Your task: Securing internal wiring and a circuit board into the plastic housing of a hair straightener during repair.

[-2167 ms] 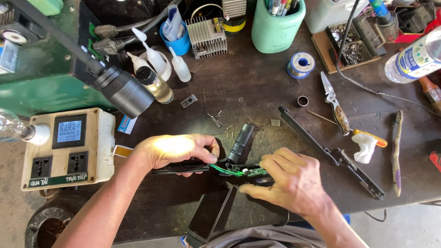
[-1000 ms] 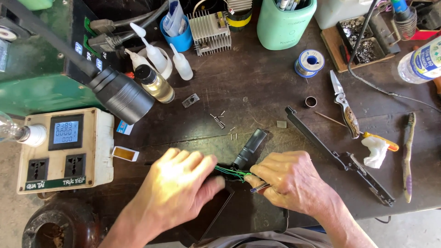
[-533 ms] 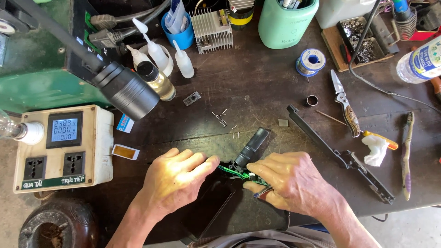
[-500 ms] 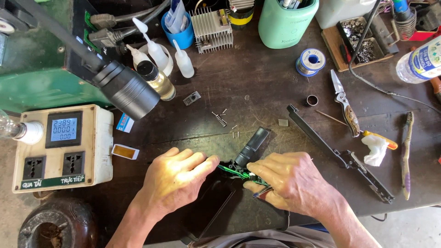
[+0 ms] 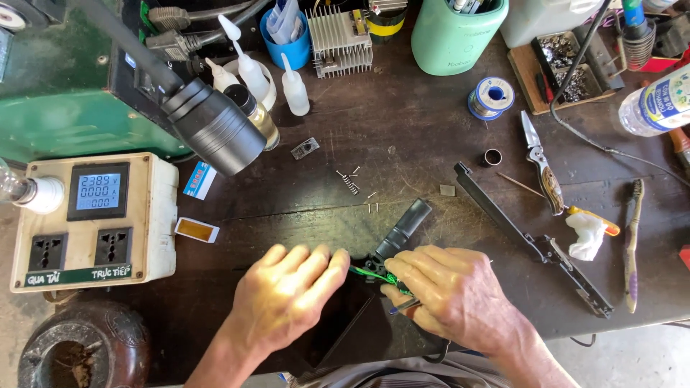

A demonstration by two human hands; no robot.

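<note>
A black device body with a short black cylinder at its far end lies on the dark bench near the front edge. Green wires show in its opened middle. My left hand lies flat over the body's left part, pressing it down. My right hand grips a thin tool whose tip meets the green wires. Most of the body is hidden under both hands.
A long black cover strip lies right of my hands. A beige meter box with sockets stands at the left, a black lamp head above it. Pliers, a toothbrush, small screws, glue bottles and a solder spool lie further back.
My left hand slid from gripping the device's left end to lying flat over it. My right hand closed in on the green wires. The device shifted slightly.
</note>
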